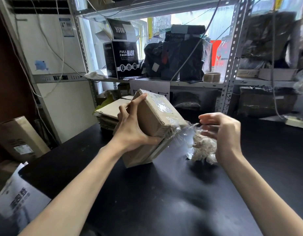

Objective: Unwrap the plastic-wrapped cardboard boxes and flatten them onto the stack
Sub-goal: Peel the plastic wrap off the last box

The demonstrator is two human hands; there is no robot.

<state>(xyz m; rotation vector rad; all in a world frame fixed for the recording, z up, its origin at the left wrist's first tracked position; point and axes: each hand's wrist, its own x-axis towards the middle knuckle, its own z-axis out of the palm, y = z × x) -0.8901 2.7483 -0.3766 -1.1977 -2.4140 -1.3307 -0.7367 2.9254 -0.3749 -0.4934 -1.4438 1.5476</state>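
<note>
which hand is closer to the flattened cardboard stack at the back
Left. The left hand, gripping the wrapped boxes, is just in front of the stack; the right hand is off to the right, past the boxes.

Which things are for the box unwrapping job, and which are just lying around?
For the job:
left hand, gripping the wrapped boxes
right hand, at the pulled-off wrap
flat stack, behind

Just lying about:
mask box
tape roll
black bags
long box, on the left
</note>
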